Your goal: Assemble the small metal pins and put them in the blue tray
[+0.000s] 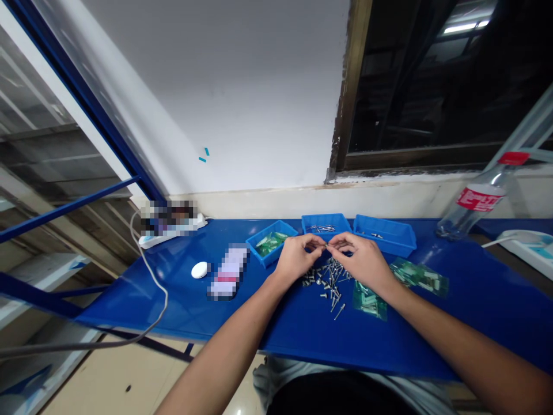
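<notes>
Silvery metal rivets [332,278]: lay piled on the glossy blue table [302,331].
Left hand [299,255]: fingertips pinched a tiny, unclear piece [327,245].
Right hand [360,256]: fingertips pinched the same piece.

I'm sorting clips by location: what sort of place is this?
Probably a small workshop: loose metal fasteners are piled on a blue worktable, with open blue trays beyond them.

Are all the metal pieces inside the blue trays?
No, a pile of metal pieces lies on the blue table, near the left hand and right hand.
</notes>
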Tool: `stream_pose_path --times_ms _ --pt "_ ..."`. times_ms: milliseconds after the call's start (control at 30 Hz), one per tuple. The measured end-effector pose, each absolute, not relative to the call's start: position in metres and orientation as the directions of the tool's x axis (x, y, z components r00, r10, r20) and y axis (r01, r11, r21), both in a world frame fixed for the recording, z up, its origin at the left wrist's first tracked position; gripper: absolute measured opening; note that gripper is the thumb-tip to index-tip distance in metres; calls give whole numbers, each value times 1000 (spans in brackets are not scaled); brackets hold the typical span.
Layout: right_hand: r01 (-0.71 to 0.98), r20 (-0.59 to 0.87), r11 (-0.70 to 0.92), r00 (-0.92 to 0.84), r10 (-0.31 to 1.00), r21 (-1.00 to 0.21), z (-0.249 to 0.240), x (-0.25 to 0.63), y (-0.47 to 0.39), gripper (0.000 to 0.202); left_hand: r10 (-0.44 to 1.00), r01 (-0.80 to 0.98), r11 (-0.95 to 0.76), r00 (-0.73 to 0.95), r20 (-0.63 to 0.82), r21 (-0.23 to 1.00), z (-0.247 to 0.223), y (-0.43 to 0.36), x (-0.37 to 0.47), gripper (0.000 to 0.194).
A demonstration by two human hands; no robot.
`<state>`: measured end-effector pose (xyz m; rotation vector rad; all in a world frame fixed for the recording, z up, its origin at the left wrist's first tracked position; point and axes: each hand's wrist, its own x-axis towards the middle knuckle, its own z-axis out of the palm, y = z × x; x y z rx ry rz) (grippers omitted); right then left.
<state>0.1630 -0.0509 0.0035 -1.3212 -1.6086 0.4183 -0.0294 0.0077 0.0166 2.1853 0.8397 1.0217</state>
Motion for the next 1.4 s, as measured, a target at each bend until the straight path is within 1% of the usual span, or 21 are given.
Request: stream_pose_path --times_ms 100,167,267,367,433,533,567,633,733,833,900,967,1100,1200,1267,1300,1400 --pt "549 447 353 43 893 -757 3 162 -51 14 728 243 -634 507 461 734 16 8 -29 10" --pt "572 473 384 10 881 -725 5 162 -52 16 727 213 -625 508 461 751 16 7 -29 10" --pt "677 554 438 -53 831 -592 13 167 -52 19 722 191 -616 525 451 765 18 6 -29 11" --pt "780 634 441 -74 770 -445 18 185 -46 20 725 207 -614 530 440 762 20 5 -29 12" --pt "844 663 392 -59 746 -366 16 203 -38 21 732 231 -612 529 430 757 21 4 -30 13" --pt "935 677 211 40 735 -284 5 231 -27 20 726 255 -618 548 415 744 20 5 -31 16" --pt "945 656 168 62 752 -281 1 239 -24 19 720 256 -622 559 411 740 19 5 -31 17" --pt "944 595 104 110 796 -313 -6 249 -20 19 710 258 -628 575 405 734 18 6 -32 18" --pt "955 560 79 99 822 -285 -9 252 -19 25 707 265 -631 582 401 729 18 6 -32 19" --pt "961 618 150 27 786 -233 -4 243 -22 25 713 273 -627 579 396 730 18 6 -32 19" --pt "937 644 253 -40 764 -241 1 233 -26 23 715 279 -627 576 396 727 18 7 -31 20" --pt "892 638 359 -110 762 -275 5 221 -32 22 714 286 -633 574 400 719 18 7 -31 21" --pt "759 541 554 -322 777 -343 8 197 -43 23 711 297 -651 563 422 699 19 7 -32 25" --pt "676 475 636 -451 756 -371 9 180 -52 24 723 311 -649 537 435 695 19 8 -33 28" --pt "640 439 678 -525 730 -361 12 169 -61 30 733 320 -644 518 441 695 19 8 -33 29" --pt "634 407 689 -559 722 -351 14 163 -66 36 736 323 -643 511 444 695 20 8 -33 29" --pt "611 304 737 -671 676 -289 19 144 -82 65 736 319 -641 511 443 698 21 7 -34 28"
